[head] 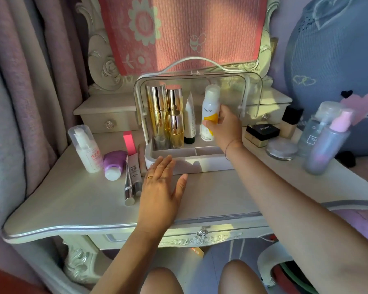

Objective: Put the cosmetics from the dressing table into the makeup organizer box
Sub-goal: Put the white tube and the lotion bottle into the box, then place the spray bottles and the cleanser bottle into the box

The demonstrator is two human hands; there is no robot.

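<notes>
The white makeup organizer box [191,164] stands open at the middle of the dressing table [72,200], its clear lid raised. Inside stand gold bottles [165,115] and a white tube [190,122]. My right hand [225,126] grips a white and yellow spray bottle [209,111], holding it upright inside the box to the right of the tube. My left hand [159,187] lies flat and open on the table, fingertips at the box's front left corner. Two front trays of the box hold nothing.
Left of the box lie a white pump bottle [86,148], a purple bottle [113,164], a pink stick [129,142] and silver tubes [129,185]. On the right stand black compacts [262,131], a glass jar [282,149] and two spray bottles [325,145].
</notes>
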